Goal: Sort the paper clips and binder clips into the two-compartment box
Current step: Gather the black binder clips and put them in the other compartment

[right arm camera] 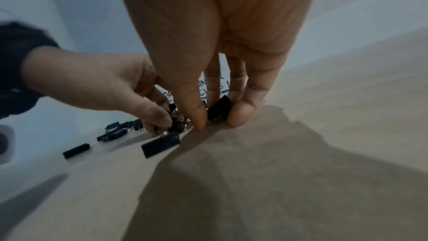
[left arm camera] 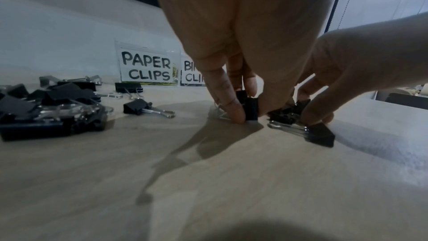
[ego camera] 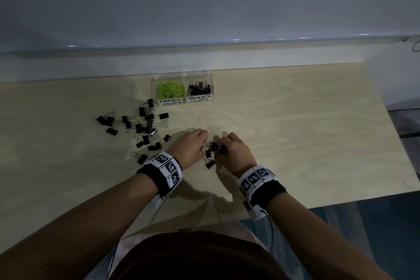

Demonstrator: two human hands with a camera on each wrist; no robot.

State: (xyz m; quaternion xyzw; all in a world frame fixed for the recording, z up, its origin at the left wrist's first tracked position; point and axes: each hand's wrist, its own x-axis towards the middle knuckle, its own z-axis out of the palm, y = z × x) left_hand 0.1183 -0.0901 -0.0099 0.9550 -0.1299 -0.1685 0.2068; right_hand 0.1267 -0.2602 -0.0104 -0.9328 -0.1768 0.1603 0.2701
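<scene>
A clear two-compartment box (ego camera: 184, 75) stands at the table's back, green paper clips (ego camera: 170, 90) in its left half and black binder clips (ego camera: 199, 89) in its right. Both hands meet mid-table over a small cluster of binder clips (ego camera: 210, 153). My left hand (ego camera: 193, 146) pinches a black binder clip (left arm camera: 250, 106) between thumb and fingers against the table. My right hand (ego camera: 231, 150) pinches another black binder clip (right arm camera: 219, 108) the same way. One more clip (right arm camera: 159, 146) lies just below the hands.
Several loose black binder clips (ego camera: 141, 127) are scattered left of the hands, in front of the box. The box labels (left arm camera: 147, 66) read PAPER CLIPS and BINDER CLIPS. A pale wall ledge (ego camera: 204, 57) runs behind the table; the table's right edge (ego camera: 404, 161) drops off.
</scene>
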